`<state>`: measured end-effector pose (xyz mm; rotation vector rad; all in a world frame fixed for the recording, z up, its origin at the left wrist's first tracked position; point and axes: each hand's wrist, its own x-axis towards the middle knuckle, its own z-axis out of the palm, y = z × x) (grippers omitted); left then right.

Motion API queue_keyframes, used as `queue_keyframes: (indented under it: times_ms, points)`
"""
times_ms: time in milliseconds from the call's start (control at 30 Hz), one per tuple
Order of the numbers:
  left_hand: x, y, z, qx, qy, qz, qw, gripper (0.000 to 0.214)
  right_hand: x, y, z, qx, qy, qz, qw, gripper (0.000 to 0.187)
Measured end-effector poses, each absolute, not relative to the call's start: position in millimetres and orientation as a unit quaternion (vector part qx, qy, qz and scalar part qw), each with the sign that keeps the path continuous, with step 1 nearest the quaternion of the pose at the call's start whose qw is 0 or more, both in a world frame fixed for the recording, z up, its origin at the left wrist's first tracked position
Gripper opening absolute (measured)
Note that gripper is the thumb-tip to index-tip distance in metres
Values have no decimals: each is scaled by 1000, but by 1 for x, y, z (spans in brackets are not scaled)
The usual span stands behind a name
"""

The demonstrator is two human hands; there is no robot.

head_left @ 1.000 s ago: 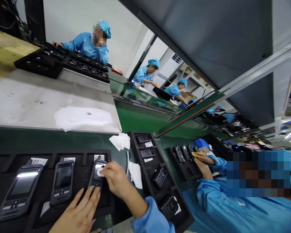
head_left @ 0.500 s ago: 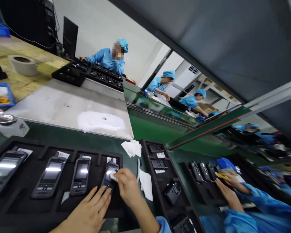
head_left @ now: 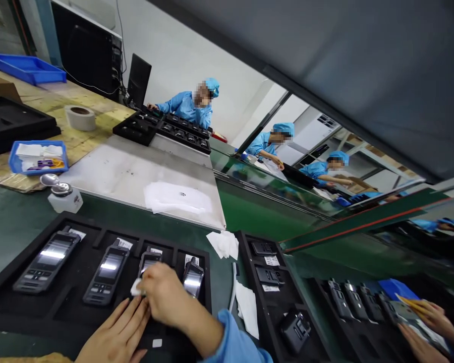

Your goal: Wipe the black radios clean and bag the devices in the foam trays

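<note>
White wall (head_left: pixel 174 55) beyond green worktop (head_left: pixel 15 227), grey panel (head_left: pixel 344 75) overhead

No text can be read: the labels (head_left: pixel 125 243) beside the handheld devices (head_left: pixel 106 275) are too small.

Beyond the far edge of a pale grey flat panel (head_left: pixel 136 169), which carries loose white paper sheets (head_left: pixel 170 196) and black compartmented trays (head_left: pixel 130 135), is a person in a blue cap and smock (head_left: pixel 181 103), near a slim black monitor (head_left: pixel 139 79). Left of the panel, a yellowish wooden board (head_left: pixel 53 103) bears a thick white tape roll (head_left: pixel 81 121), a shallow blue plastic tray (head_left: pixel 49 75) and a smaller blue plastic bin (head_left: pixel 12 160) holding white papers; right of the panel runs a glossy green strip (head_left: pixel 253 201), with two more blue-capped people (head_left: pixel 263 143) behind it.
</note>
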<state>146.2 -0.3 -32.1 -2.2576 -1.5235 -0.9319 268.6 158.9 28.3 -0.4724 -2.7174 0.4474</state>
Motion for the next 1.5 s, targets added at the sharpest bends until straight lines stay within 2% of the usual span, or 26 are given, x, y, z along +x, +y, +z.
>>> queue_keyframes:
  times_ms: [67, 167, 233, 367, 500, 700, 833, 1000, 1233, 1400, 1500]
  points:
    - [146, 1, -33, -779, -524, -321, 126, 74, 274, 157, 29, -165, -967, 135, 139, 23]
    - [145, 3, -31, -787, -523, -304, 119, 80, 270, 165, 30, -211, -964, 91, 134, 24]
    - [144, 5, -30, -784, -520, -314, 127, 74, 264, 171, 29, -191, -970, 92, 121, 20]
    - [143, 6, -29, -788, -508, -313, 151, 49, 255, 185, 30, -141, -979, 113, 90, 20]
    - [140, 7, -25, -801, -505, -274, 169, 40, 266, 194, 38, -219, -964, 104, 112, 30]
    - [134, 8, -23, -823, -476, -236, 201, 40, 296, 163, 30, -190, -955, 165, 158, 26]
    - [134, 9, -21, -821, -481, -232, 203, 43, 289, 168, 26, -245, -946, 125, 169, 30]
    - [134, 9, -21, -822, -473, -236, 215, 41, 270, 180, 27, -147, -970, 130, 141, 21]
    - [137, 10, -17, -807, -492, -257, 201, 39, 288, 193, 32, -246, -938, 146, 197, 32]
    - [138, 10, -19, -808, -492, -260, 193, 37, 312, 139, 32, -258, -920, 200, 217, 35]
    - [136, 7, -14, -814, -493, -249, 182, 40, 311, 135, 42, -266, -902, 254, 227, 38]
